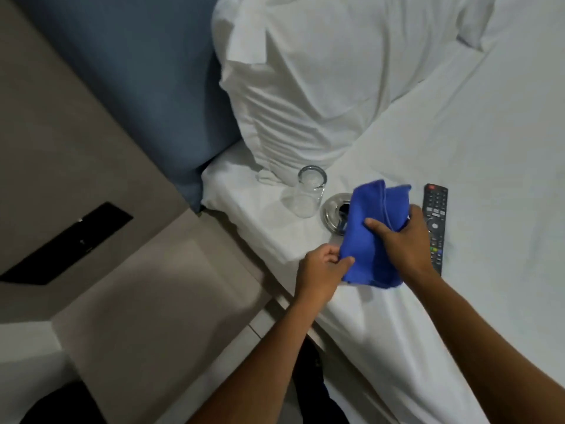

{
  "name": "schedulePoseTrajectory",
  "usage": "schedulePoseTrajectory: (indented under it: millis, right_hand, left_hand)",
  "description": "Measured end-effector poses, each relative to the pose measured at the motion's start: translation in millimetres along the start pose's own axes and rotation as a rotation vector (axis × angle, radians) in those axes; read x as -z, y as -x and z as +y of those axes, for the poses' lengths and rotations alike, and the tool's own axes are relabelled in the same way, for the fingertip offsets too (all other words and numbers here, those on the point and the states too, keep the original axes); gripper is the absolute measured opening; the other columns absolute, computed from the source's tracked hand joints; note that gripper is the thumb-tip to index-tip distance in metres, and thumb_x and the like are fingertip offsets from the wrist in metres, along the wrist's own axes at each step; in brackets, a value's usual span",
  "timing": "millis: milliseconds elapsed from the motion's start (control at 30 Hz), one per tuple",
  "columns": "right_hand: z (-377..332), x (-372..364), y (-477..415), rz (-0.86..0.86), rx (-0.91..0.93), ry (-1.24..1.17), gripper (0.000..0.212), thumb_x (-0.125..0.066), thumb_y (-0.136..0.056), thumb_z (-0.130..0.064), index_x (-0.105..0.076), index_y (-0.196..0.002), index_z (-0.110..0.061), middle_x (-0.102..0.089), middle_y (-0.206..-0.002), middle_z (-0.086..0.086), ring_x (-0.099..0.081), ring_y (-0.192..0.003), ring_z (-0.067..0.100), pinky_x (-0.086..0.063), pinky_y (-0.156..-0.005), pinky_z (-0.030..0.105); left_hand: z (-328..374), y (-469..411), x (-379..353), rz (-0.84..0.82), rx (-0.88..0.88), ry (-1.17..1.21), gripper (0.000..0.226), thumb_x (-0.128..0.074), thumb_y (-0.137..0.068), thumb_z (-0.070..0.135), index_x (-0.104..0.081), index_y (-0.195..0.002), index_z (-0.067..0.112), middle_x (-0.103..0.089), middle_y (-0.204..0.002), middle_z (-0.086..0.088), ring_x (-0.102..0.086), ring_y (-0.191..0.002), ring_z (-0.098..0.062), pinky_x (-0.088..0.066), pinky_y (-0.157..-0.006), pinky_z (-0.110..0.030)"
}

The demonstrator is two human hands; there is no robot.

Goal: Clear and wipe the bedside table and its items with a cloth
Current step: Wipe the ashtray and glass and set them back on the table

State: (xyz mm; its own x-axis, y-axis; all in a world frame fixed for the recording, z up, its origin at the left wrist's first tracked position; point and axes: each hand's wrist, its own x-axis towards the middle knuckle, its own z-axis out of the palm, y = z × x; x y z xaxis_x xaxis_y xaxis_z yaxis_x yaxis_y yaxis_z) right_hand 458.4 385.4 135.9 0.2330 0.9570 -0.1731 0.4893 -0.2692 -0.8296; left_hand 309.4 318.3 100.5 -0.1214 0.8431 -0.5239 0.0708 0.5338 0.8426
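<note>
- We hold the blue cloth (pixel 371 237) with both hands over the bed edge, right of centre in the frame; we judge this is folding or refolding it to give a clean face for wiping.
- Our left hand (pixel 321 269) pinches the cloth's lower left corner between thumb and fingers; our right hand (pixel 403 240) clasps its right side, thumb across the front.
- The cloth is a saturated blue, soft and doubled over, its top in two rounded folds.
- The drinking glass (pixel 308 192), the shiny metal ashtray (pixel 333 214) and the black TV remote (pixel 435 228) lie in a row on the white bedsheet (pixel 489 179), apparently cleared there from the table.
- The bedside table (pixel 146 301), lower left, shows a bare beige top.
</note>
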Motion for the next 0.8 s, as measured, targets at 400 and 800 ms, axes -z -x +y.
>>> schedulePoseTrajectory:
  millis: [400,800]
  right_hand:
    - [25,-6,-71,-0.198,0.058,0.248,0.041,-0.078,-0.077,-0.033,-0.051,-0.099,-0.014,-0.058,-0.088,-0.003,-0.054,-0.074,0.016,-0.035,-0.059,0.022]
    - [2,-29,48,-0.396,0.078,0.189,0.100,-0.081,-0.069,-0.047,-0.022,-0.147,-0.026,-0.044,-0.118,-0.011,-0.052,-0.087,0.009,-0.043,-0.067,0.017]
  left_hand:
    - [45,-65,-44,0.430,0.095,-0.042,0.033,-0.064,-0.090,0.032,-0.062,-0.114,0.009,-0.070,-0.102,-0.005,-0.067,-0.099,-0.026,-0.049,-0.076,-0.029]
    - [-25,37,28,0.261,0.142,0.510,0.045,-0.072,-0.086,0.029,-0.060,-0.129,0.028,-0.075,-0.110,-0.009,-0.074,-0.096,-0.029,-0.061,-0.074,-0.037]
